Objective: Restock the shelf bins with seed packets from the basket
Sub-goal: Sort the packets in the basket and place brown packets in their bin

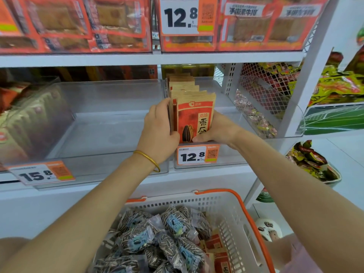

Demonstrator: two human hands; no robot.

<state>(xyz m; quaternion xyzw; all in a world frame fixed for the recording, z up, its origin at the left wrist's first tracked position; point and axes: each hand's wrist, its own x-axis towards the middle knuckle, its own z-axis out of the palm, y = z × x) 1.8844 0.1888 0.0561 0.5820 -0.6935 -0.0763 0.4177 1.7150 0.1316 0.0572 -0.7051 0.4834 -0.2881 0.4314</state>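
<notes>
Your left hand (157, 129) grips the left side of the seed packets (194, 115). Your right hand (216, 131) curls round their lower right edge, thumb on the front face. The packets stand on end in the clear plastic bin (232, 157), long axis vertical, red printed fronts toward you. They are flat kraft-paper pouches with serrated tops. The stack's base is hidden, probably resting on the bin floor. The basket (236, 219) below is white perforated plastic with an orange rim.

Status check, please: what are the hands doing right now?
Left hand and right hand clamp red seed packets upright in clear bin. Basket holds more. Nothing blocking.
</notes>
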